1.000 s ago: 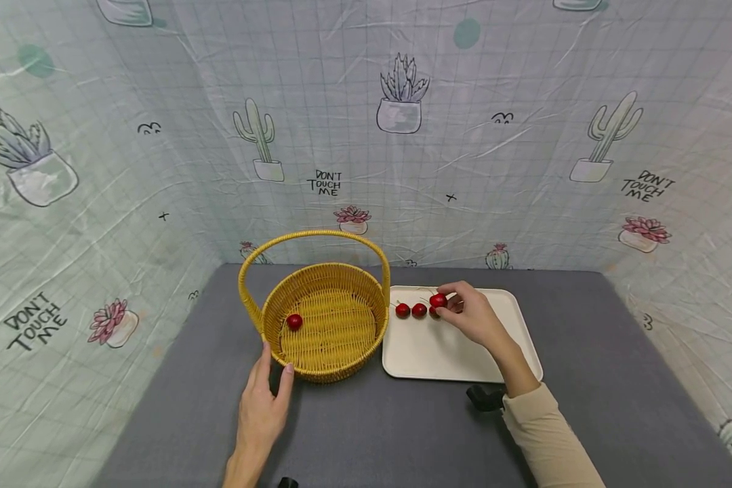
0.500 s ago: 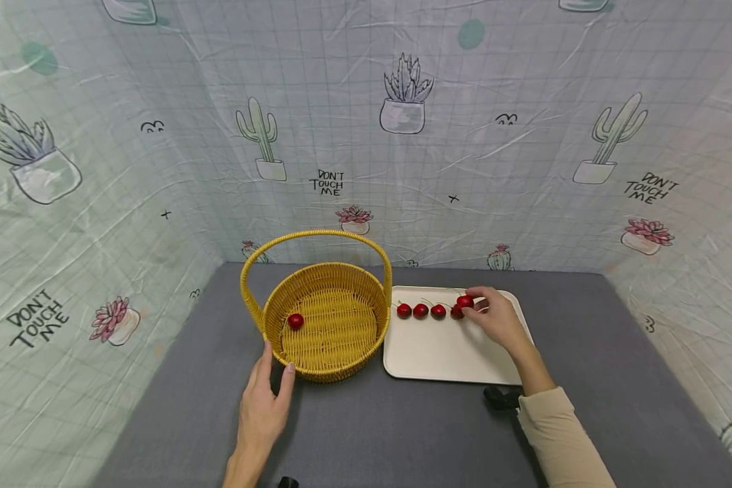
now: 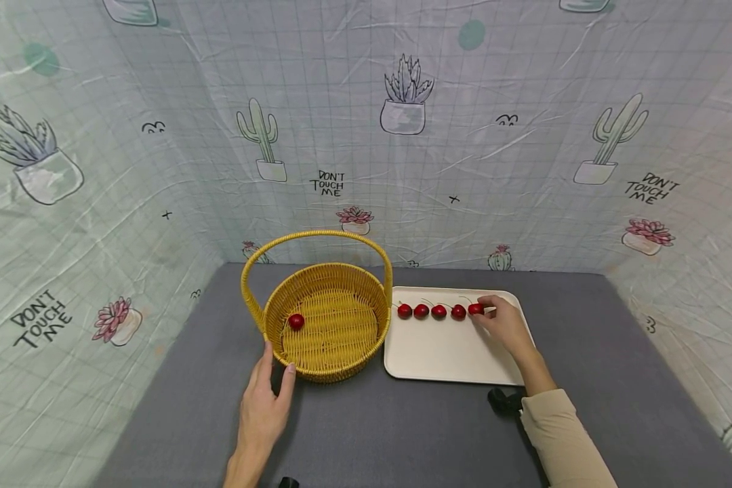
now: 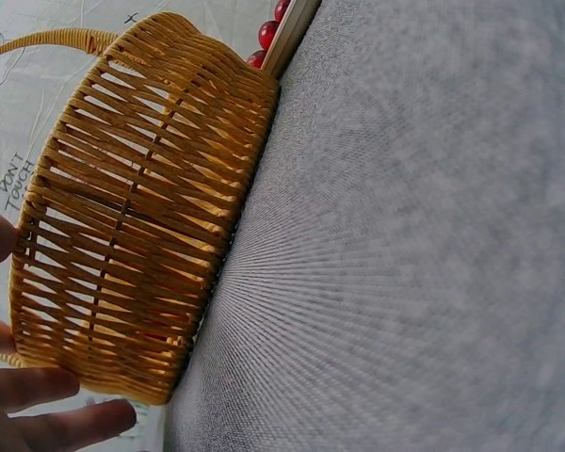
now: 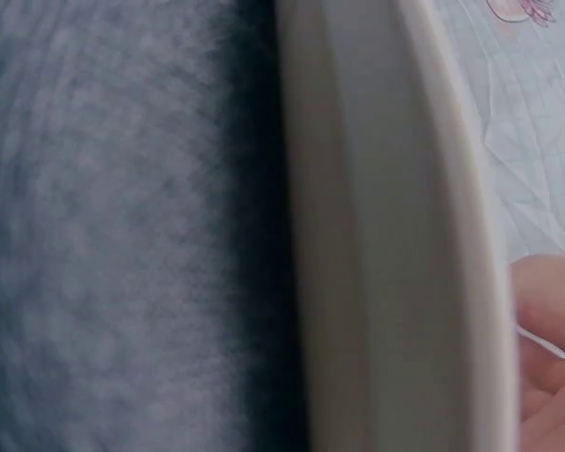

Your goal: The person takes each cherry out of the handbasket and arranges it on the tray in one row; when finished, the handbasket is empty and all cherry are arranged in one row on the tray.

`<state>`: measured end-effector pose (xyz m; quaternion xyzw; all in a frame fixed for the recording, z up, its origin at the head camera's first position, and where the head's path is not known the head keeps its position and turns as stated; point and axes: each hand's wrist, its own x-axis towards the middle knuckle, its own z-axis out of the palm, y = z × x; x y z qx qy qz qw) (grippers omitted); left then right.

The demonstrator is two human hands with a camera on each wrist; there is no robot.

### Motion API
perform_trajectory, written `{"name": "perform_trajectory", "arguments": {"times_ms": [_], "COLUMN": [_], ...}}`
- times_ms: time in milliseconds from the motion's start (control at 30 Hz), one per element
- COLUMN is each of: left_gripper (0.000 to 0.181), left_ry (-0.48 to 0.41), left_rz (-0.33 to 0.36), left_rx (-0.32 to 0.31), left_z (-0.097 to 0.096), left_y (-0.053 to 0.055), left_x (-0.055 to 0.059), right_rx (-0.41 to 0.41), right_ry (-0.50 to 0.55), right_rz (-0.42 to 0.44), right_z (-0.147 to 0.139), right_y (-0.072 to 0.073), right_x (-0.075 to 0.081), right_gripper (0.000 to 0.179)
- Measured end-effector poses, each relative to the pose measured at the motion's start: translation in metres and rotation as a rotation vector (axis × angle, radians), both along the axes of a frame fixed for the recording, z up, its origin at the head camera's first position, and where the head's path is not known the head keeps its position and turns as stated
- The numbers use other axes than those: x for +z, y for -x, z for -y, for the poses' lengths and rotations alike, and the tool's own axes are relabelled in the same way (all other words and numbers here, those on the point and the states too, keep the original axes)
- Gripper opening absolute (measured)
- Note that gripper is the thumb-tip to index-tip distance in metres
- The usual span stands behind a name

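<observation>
On the white tray (image 3: 445, 352), my right hand (image 3: 505, 325) pinches a red cherry (image 3: 475, 309) between thumb and fingers, at the right end of a row of cherries. The nearest neighbour in that row is another cherry (image 3: 458, 312). The yellow wicker basket (image 3: 335, 371) stands left of the tray, with a single cherry (image 3: 295, 322) inside. My left hand (image 3: 262, 410) lies at the basket's near left side, fingers spread and straight, touching its wall. In the right wrist view the tray's edge (image 5: 405, 235) hides the pinched cherry.
A grey tabletop (image 3: 390, 434) lies under everything. Behind it hangs a patterned cloth (image 3: 317, 81) with cactus drawings, also along both sides. The basket's tall handle (image 3: 317, 234) arches over it. A black wrist-camera part (image 3: 503, 401) hangs under the right wrist.
My right hand has moved right along the tray and lowered its cherry to the tray's surface. More cherries in the row are uncovered. The left hand has stayed in place.
</observation>
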<state>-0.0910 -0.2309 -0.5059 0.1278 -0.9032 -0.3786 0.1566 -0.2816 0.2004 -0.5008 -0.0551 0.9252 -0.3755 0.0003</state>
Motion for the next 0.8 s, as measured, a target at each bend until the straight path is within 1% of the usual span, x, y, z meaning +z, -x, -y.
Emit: {"name": "perform_trajectory", "arguments": {"times_ms": [200,333,433,500,567,733,800], "left_gripper": [0.072,0.072,0.072,0.072,0.072,0.071,0.071], "left_ry": [0.000,0.006,0.006,0.007,0.005,0.006,0.010], "left_rz": [0.001,-0.004,0.003,0.012,0.013,-0.004,-0.006], "left_rx": [-0.004,0.001,0.001,-0.002,0.000,0.002,-0.001], "left_z": [0.000,0.000,0.000,0.000,0.000,0.000,0.000], "left_y": [0.000,0.000,0.000,0.000,0.000,0.000,0.000], "left_x": [0.001,0.001,0.001,0.002,0.001,0.000,-0.001], "right_rx": [-0.012,-0.012,-0.005,0.004,0.016,0.030,0.030], "right_ry": [-0.024,-0.025,-0.029,-0.026,-0.025,-0.021,-0.014], "right_rz": [-0.003,0.010,0.021,0.023,-0.001,-0.096,-0.121], "right_z": [-0.002,-0.002,-0.002,-0.002,-0.001,0.005,0.009], "right_y": [0.002,0.001,0.000,-0.002,-0.003,-0.010,-0.014], "right_x": [-0.006,-0.006,-0.003,0.002,0.008,0.033,0.043], "right_gripper": [0.040,0.041,0.044,0.047,0.048,0.049,0.048]}}
